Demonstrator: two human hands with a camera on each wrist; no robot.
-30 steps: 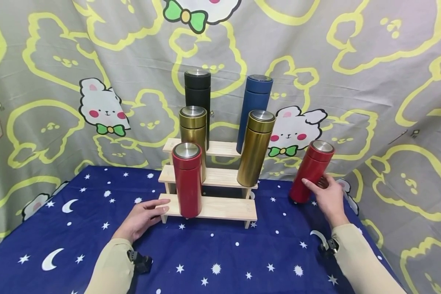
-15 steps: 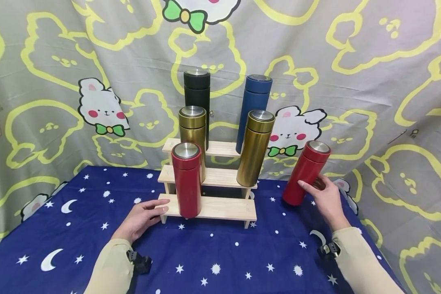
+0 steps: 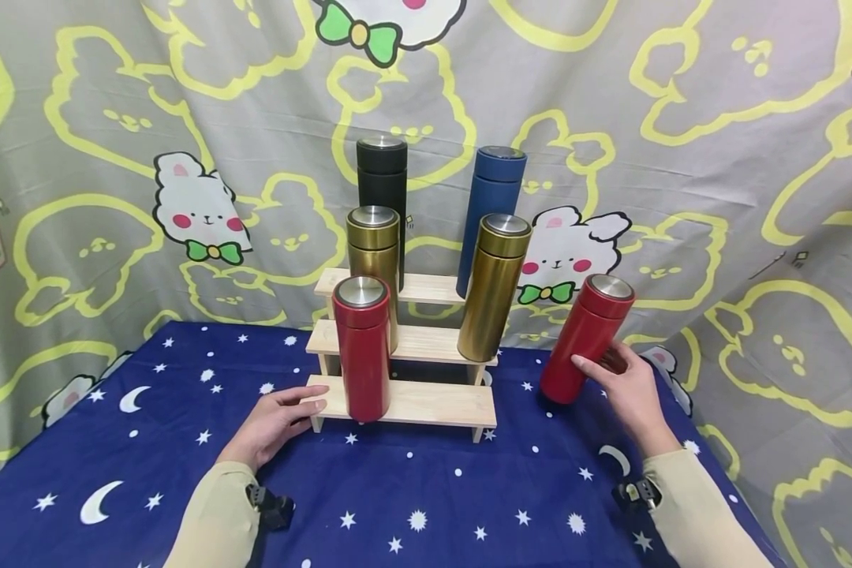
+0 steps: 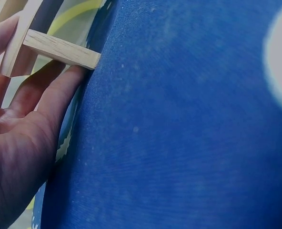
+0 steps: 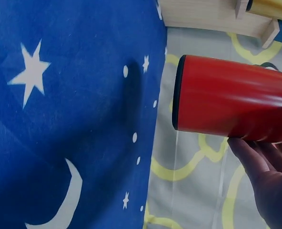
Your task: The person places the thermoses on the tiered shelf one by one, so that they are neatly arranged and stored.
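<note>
My right hand [image 3: 628, 388] grips a red thermos bottle [image 3: 586, 339] with a steel-topped lid, right of the stand. The bottle leans, its lid to the right; in the right wrist view its dark base [image 5: 178, 93] hangs above the cloth, whose surface bears a shadow. My left hand [image 3: 273, 422] holds the left end of the lowest step of a three-step wooden stand [image 3: 440, 401], thumb and fingers around the board beside its leg [image 4: 62, 49]. Another red thermos [image 3: 364, 355] stands upright on that step, at its left part.
Two gold thermoses, one left [image 3: 373, 252] and one right [image 3: 495, 292], stand on the middle step. A black thermos [image 3: 382, 170] and a blue one [image 3: 495, 189] occupy the top step. A dark blue starry cloth [image 3: 412, 505] covers the table; a patterned curtain [image 3: 270, 118] hangs close behind.
The right hand has carried the red thermos a little leftward and nearer to me, tilting it slightly more. My left hand and the stand have stayed put.
</note>
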